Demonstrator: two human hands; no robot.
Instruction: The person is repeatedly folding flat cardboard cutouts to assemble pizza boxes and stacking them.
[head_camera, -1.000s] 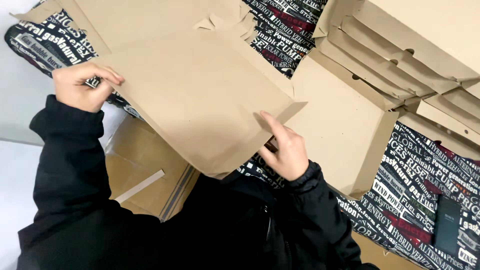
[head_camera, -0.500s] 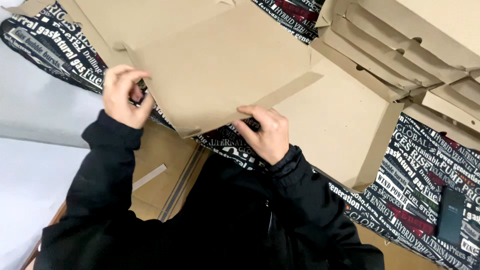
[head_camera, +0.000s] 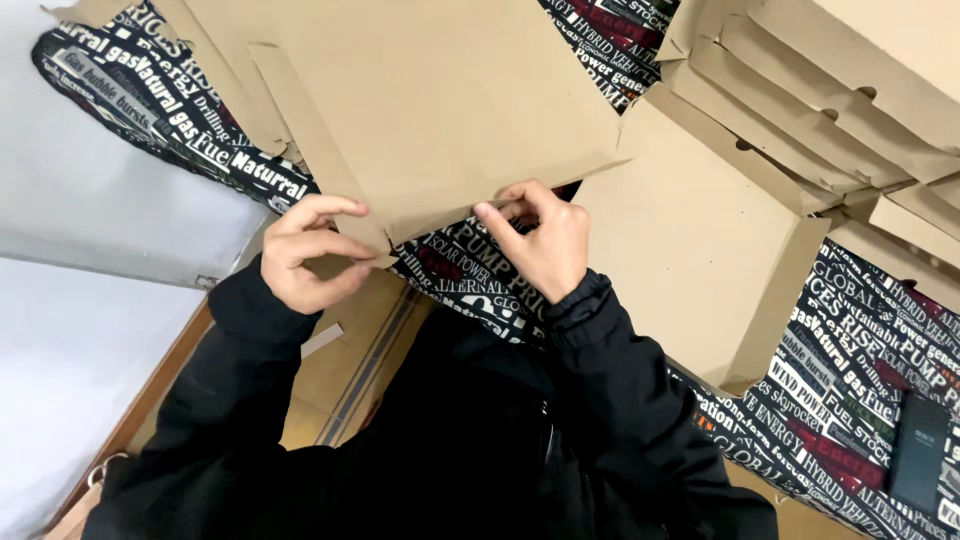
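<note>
Pinching one flat cardboard sheet (head_camera: 430, 110) at its near edge, the left hand (head_camera: 305, 255) grips a corner flap and the right hand (head_camera: 540, 240) nips the fold. It lies on a printed cloth (head_camera: 200, 120). Several folded boxes (head_camera: 800, 90) are stacked right; one dark phone (head_camera: 918, 452) lies near.

cardboard sheet (head_camera: 440, 110) cut off by top edge; stacked folded boxes (head_camera: 830, 80) cropped at right; dark phone (head_camera: 918, 452) too small for detail; left hand's (head_camera: 305, 255) fingertips partly tucked under cardboard.
</note>
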